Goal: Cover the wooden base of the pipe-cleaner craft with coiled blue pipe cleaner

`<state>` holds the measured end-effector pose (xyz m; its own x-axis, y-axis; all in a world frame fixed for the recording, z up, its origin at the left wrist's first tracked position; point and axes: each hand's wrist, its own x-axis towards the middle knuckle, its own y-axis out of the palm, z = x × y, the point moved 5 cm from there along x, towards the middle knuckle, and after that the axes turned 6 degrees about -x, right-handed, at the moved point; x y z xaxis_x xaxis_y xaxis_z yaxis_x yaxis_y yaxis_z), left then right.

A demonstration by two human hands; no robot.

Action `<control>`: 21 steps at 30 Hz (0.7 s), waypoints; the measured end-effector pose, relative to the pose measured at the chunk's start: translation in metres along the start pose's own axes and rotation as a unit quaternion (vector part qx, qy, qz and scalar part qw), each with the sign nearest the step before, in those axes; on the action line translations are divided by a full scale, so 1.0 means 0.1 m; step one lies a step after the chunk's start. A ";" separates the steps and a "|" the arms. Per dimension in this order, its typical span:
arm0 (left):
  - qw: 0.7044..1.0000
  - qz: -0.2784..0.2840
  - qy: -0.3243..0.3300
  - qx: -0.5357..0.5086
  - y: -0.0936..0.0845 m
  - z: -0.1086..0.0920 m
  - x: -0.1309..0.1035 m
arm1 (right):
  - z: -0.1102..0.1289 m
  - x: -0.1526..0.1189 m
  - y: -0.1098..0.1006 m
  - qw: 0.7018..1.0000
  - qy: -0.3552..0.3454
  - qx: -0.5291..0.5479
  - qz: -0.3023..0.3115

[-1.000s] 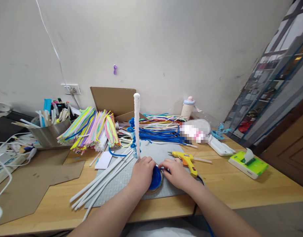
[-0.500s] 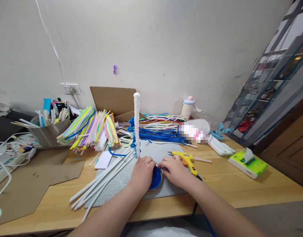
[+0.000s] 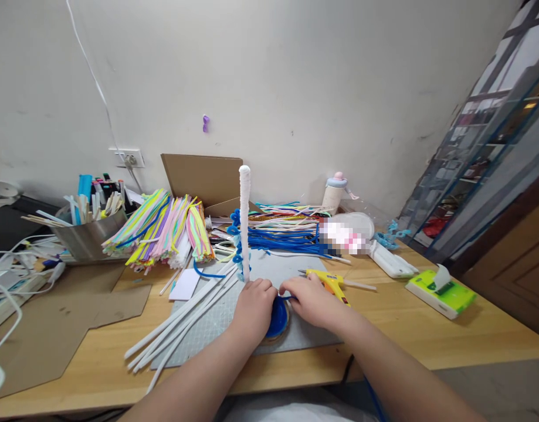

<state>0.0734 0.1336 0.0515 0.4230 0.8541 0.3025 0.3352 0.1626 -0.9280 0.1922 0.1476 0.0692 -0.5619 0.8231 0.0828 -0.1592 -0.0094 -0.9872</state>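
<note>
Strip [image 3: 287, 298] between right hand's fingers [image 3: 289, 285]

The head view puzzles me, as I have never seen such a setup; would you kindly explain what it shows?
There is no machine here: a person works with two bare hands, seen by a camera worn on the head, looking forward and down. The left hand rests over one side of a round blue disc; its grip is hidden. The right hand holds a blue strand at the disc's edge. A white rod stands upright behind the left hand. On the wooden table lie a grey mat, long white sticks, a yellow glue gun, bundles of coloured stems and a green tissue pack.
</note>
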 end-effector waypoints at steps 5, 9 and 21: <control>1.000 0.005 -0.016 0.008 -0.02 0.00 0.00 | -0.07 -0.08 0.04 0.998 0.045 0.037 -0.026; 1.000 0.018 -0.008 0.018 -0.05 -0.03 0.01 | -0.08 -0.17 0.07 0.994 0.064 0.058 -0.062; 0.999 0.031 -0.006 0.037 -0.07 -0.04 0.03 | -0.06 -0.27 0.19 0.989 0.110 0.070 -0.068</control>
<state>0.0759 0.1333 0.0599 0.4309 0.8697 0.2409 0.2444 0.1445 -0.9588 0.2091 0.1284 0.0478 -0.3396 0.9257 0.1665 -0.3401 0.0442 -0.9394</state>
